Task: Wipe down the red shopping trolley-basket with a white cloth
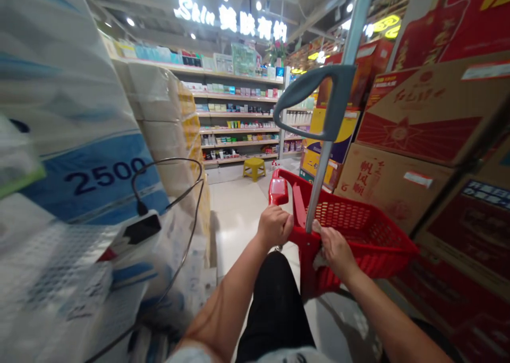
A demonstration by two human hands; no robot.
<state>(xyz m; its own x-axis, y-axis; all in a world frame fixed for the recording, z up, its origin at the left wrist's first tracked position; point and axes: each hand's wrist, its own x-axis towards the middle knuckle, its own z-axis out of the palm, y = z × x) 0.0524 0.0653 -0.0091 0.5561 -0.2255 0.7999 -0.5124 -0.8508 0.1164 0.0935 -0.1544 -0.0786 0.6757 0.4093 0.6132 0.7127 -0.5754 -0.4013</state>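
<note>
A red plastic shopping basket [372, 219] with perforated sides stands in front of me, a little to the right. From its near end rises a metal pole [320, 177], topped by a grey loop handle [342, 105]. My left hand [274, 227] is closed around the basket's red carrying handle [279, 191], at the left of the pole. In my right hand [338, 252] is a pale, crumpled cloth [320, 258], pressed to the basket's near end just below the pole; the cloth's far side is hidden.
Stacked cartons [414, 113] rise close on the right. Plastic-wrapped packs [153, 97] and a dark cable [198, 203] crowd the left. Ahead, a yellow stool [254, 168] stands before shelves [239, 131] of small goods. Pale floor [235, 209] runs between.
</note>
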